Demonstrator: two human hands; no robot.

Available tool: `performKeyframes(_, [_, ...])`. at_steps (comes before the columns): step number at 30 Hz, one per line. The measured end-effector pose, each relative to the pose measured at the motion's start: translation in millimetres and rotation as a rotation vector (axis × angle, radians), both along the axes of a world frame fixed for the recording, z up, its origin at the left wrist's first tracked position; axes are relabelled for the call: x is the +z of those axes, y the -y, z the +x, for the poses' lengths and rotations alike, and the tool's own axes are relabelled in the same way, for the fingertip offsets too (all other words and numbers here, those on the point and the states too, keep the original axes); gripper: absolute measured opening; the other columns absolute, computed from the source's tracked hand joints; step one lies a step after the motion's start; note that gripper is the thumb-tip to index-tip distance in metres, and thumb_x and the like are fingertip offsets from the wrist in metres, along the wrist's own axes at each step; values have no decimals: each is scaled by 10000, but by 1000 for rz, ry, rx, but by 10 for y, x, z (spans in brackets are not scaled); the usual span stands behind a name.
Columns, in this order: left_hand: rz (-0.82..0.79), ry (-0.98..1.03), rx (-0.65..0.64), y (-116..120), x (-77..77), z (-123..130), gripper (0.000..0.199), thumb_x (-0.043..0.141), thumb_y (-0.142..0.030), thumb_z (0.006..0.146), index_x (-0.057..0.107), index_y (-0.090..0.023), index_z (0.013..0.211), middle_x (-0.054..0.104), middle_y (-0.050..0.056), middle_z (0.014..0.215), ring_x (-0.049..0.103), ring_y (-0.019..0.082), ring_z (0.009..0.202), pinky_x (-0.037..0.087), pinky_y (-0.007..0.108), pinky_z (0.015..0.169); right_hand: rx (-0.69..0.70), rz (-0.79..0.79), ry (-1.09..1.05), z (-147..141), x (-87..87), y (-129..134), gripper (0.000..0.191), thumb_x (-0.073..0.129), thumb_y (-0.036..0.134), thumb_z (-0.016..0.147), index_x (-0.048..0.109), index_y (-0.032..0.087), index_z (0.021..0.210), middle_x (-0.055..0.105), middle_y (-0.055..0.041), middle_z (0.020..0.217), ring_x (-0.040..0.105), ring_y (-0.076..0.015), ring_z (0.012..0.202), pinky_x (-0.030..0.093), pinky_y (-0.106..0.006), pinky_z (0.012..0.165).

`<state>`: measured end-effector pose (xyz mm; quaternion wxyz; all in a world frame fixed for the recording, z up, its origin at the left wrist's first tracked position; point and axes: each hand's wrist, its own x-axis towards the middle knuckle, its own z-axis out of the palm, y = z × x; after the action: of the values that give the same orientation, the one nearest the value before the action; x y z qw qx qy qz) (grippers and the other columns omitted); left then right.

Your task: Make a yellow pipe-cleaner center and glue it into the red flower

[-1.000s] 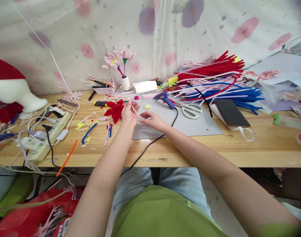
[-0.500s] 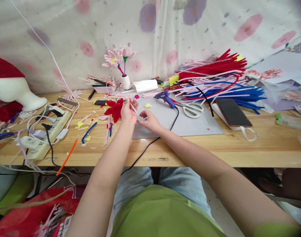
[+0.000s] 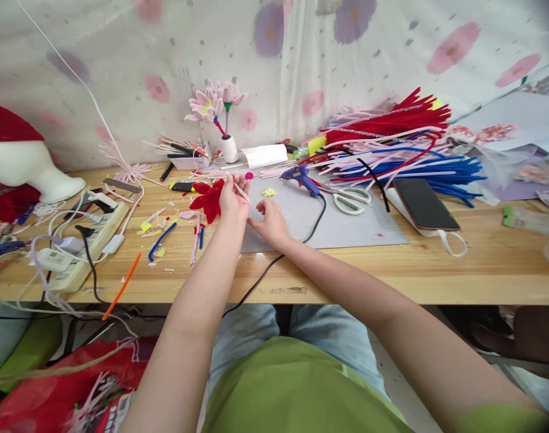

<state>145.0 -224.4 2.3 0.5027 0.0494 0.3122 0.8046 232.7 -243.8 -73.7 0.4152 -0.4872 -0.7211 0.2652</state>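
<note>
My left hand (image 3: 233, 199) is raised over the left edge of the grey mat (image 3: 346, 225), fingers closed on a few thin pale strips (image 3: 243, 192) that stick out to the right. Just left of that hand lies a red pipe-cleaner flower (image 3: 210, 199). My right hand (image 3: 269, 221) rests low on the mat beside the left hand, its fingertips close to the strips; I cannot tell whether it holds anything. A small yellow flower centre (image 3: 269, 193) lies on the mat just beyond my right hand.
A blue glue gun (image 3: 300, 178) with its black cord, scissors (image 3: 349, 201), a phone (image 3: 424, 206) and a big pile of red, pink and blue pipe cleaners (image 3: 391, 150) lie right. A power strip (image 3: 82, 240), cables and cut scraps lie left. Pink flowers in a white vase (image 3: 229, 147) stand behind.
Both hands have drifted slightly away from me and closer together. My right hand has lowered onto the mat near the left hand.
</note>
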Motion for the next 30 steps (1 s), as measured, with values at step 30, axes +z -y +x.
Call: performKeyframes(30, [-173, -405, -70, 150, -350, 15, 151, 637, -215, 736, 516, -156, 668, 485, -72, 492, 499, 38, 462, 390, 158, 522, 234, -717, -704, 720, 190, -410, 176, 634, 252, 735, 488, 165, 689, 538, 21, 677, 508, -47, 556, 436, -181, 526])
